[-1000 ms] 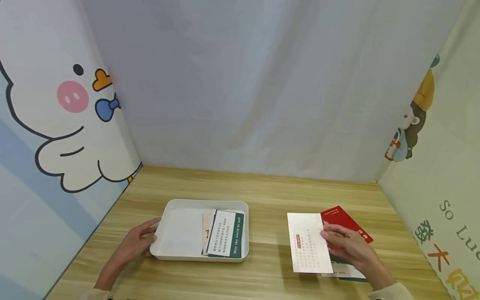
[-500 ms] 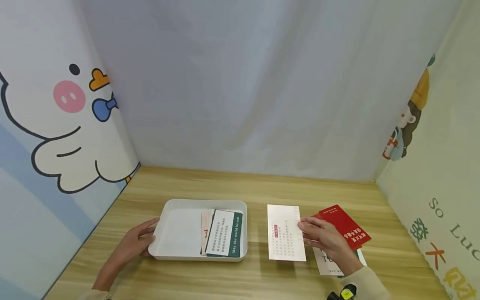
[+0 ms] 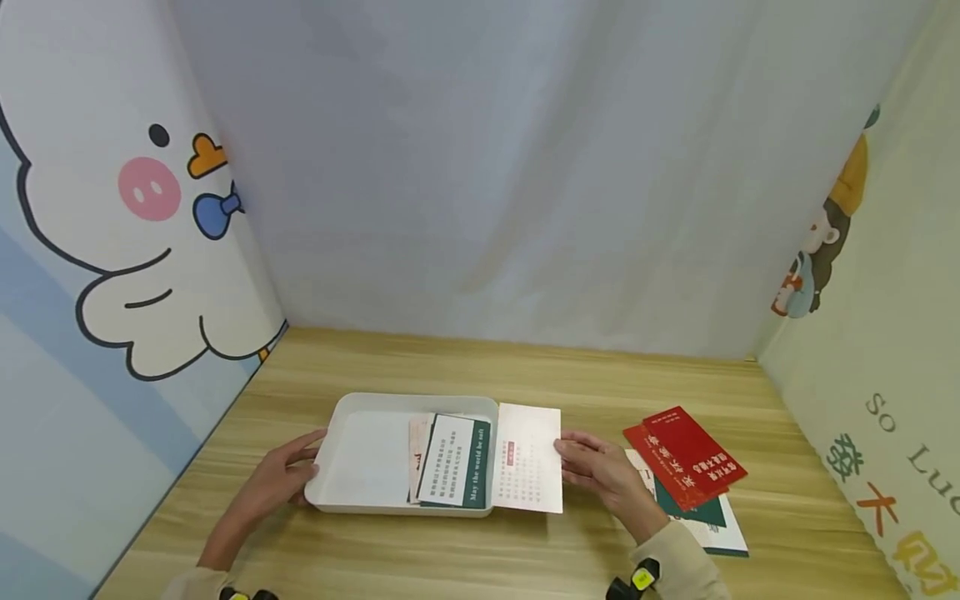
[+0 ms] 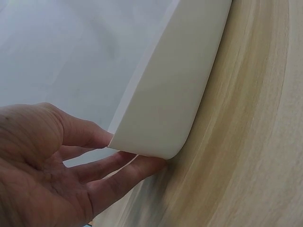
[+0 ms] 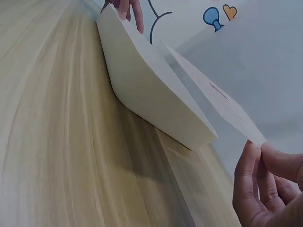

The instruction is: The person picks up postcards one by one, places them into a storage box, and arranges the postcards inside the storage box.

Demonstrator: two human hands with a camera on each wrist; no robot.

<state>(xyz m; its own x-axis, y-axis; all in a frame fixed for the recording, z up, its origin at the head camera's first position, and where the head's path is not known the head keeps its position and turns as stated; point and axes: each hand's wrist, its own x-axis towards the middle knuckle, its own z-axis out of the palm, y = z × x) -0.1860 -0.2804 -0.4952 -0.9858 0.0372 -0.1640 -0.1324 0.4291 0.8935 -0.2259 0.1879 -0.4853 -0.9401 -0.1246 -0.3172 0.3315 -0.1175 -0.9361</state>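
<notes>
A white card (image 3: 528, 458) is pinched at its edge by the right hand (image 3: 600, 475) and held up by the right side of the tray (image 3: 367, 458), which is gripped at left by the left hand (image 3: 273, 479).

From my station I could not read the small, faint print on the white card (image 3: 529, 458) pinched by the right hand (image 3: 603, 471). Toward the right edge of the tray (image 3: 367, 454), a green-and-white card (image 3: 455, 461) hid most of a pink card (image 3: 417, 439). Near the right edge of the desk (image 3: 420, 558), red cards (image 3: 696, 450) covered part of a green card (image 3: 705, 512). My head view cut off the desk's near edge and both sleeves (image 3: 678, 567). The left wrist view cropped the left hand (image 4: 61, 165) and much of the tray; in the right wrist view, the tray's wall hid its contents from me.
</notes>
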